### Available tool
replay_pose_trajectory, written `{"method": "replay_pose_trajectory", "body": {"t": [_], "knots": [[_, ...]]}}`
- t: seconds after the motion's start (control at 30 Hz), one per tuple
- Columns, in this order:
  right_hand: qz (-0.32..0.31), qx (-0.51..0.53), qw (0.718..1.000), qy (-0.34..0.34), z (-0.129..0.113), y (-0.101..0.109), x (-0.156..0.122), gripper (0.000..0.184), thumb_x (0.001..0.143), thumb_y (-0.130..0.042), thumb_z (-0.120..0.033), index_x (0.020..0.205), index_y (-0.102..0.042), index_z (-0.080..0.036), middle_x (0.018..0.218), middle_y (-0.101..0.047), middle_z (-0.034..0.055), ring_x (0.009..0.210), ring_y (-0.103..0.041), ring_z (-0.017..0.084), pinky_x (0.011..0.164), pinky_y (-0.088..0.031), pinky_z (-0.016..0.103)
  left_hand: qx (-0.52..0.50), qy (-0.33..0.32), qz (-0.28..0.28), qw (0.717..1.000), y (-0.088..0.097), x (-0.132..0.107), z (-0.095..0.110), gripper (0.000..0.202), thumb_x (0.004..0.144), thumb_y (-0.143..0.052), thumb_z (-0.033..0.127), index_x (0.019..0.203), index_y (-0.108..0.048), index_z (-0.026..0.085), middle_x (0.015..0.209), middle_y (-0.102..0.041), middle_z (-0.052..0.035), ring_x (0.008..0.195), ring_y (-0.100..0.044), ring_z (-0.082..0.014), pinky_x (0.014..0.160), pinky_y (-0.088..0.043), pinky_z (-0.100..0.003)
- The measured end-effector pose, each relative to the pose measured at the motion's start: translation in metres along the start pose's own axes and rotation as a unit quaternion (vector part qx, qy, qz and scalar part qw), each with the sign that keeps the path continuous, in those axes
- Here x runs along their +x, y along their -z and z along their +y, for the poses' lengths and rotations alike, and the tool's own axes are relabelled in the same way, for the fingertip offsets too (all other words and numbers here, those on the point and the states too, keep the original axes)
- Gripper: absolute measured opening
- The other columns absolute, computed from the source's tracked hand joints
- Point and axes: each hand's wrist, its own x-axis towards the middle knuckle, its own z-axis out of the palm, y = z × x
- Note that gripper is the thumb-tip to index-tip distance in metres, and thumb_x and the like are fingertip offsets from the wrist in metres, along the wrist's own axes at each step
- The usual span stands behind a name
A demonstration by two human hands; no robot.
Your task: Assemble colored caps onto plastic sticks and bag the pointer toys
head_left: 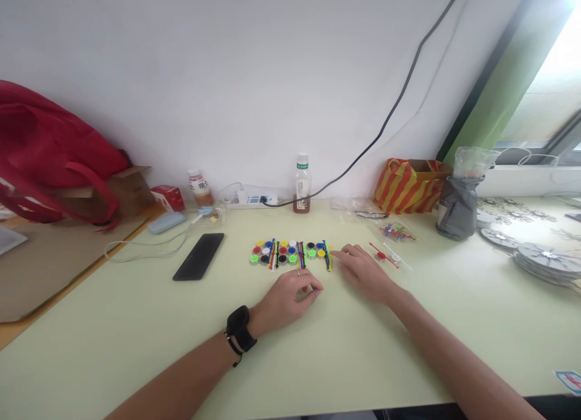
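My left hand (290,296) rests on the table, fingers curled and thumb against the fingertips, with nothing visible in it. A black watch (241,328) is on that wrist. My right hand (364,273) reaches in from the right, its index finger stretched out and touching a thin yellow plastic arrow (331,259). That arrow lies beside blue and green arrows (326,255) at the right end of a row. Small round coloured discs (282,250) form groups, with bundles of arrows (301,255) between them. Right of my right hand lie a red arrow spinner (384,256) and a white one (396,258).
A black phone (198,256) lies on the left. Against the wall stand a bottle (302,184), a power strip (256,195) and a striped bag (406,187). A plastic bag of coloured parts (397,231) and stacked grey discs (547,262) are at the right.
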Motion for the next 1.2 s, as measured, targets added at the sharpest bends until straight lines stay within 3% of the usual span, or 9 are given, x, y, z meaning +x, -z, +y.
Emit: {"method": "replay_pose_trajectory", "body": {"t": [0.23,0.4,0.53,0.87,1.0,1.2], "knots": [[-0.012,-0.007,1.0,-0.02,0.006,-0.002,0.0,0.023,0.099,-0.05,-0.019,0.111,-0.069,-0.024,0.108,-0.065,0.0092,0.102,-0.061,0.027,0.086,-0.048,0.041,0.035,-0.018,-0.014,0.999,0.001,-0.001,0.0,0.015,0.098,-0.057,0.018,0.097,-0.071,0.02,0.096,-0.072,-0.005,0.086,-0.063,-0.0174,0.076,-0.051,-0.029],[-0.01,-0.003,1.0,0.003,0.008,-0.003,0.0,0.033,0.099,-0.046,-0.014,0.123,-0.065,-0.026,0.112,-0.065,0.009,0.103,-0.06,0.026,0.088,-0.048,0.04,0.034,-0.024,-0.015,0.999,0.001,-0.001,0.0,0.015,0.098,-0.057,0.018,0.096,-0.072,0.021,0.095,-0.073,-0.0054,0.085,-0.064,-0.0179,0.074,-0.051,-0.029],[-0.012,-0.006,1.0,-0.01,0.007,-0.002,0.001,0.024,0.1,-0.047,-0.017,0.113,-0.066,-0.024,0.109,-0.066,0.0093,0.101,-0.06,0.026,0.085,-0.049,0.04,0.04,-0.024,-0.016,0.999,0.001,0.0,-0.001,0.015,0.098,-0.057,0.017,0.095,-0.071,0.021,0.094,-0.072,-0.0047,0.087,-0.065,-0.0181,0.076,-0.05,-0.029],[-0.047,0.049,0.998,0.015,0.018,0.024,-0.005,0.013,0.1,-0.048,-0.022,0.092,-0.058,-0.024,0.1,-0.067,0.007,0.097,-0.057,0.025,0.086,-0.047,0.04,0.048,-0.032,-0.01,0.998,0.001,0.001,-0.001,0.014,0.097,-0.058,0.016,0.095,-0.071,0.021,0.095,-0.074,-0.0046,0.091,-0.067,-0.019,0.082,-0.052,-0.031],[-0.014,0.106,0.993,-0.042,0.017,0.025,-0.006,0.011,0.099,-0.044,-0.023,0.094,-0.053,-0.025,0.09,-0.066,0.0037,0.084,-0.059,0.021,0.08,-0.047,0.037,0.045,-0.036,-0.011,0.998,0.001,0.001,-0.001,0.014,0.097,-0.058,0.016,0.095,-0.072,0.021,0.095,-0.074,-0.0051,0.091,-0.067,-0.0195,0.081,-0.052,-0.031],[0.046,0.126,0.988,-0.083,0.006,0.004,0.004,0.011,0.098,-0.042,-0.023,0.093,-0.051,-0.024,0.088,-0.065,0.0035,0.077,-0.058,0.02,0.069,-0.045,0.033,0.034,-0.03,-0.02,0.999,0.001,0.0,0.0,0.015,0.097,-0.057,0.018,0.095,-0.072,0.021,0.094,-0.073,-0.0051,0.087,-0.066,-0.0188,0.076,-0.052,-0.03]]}}
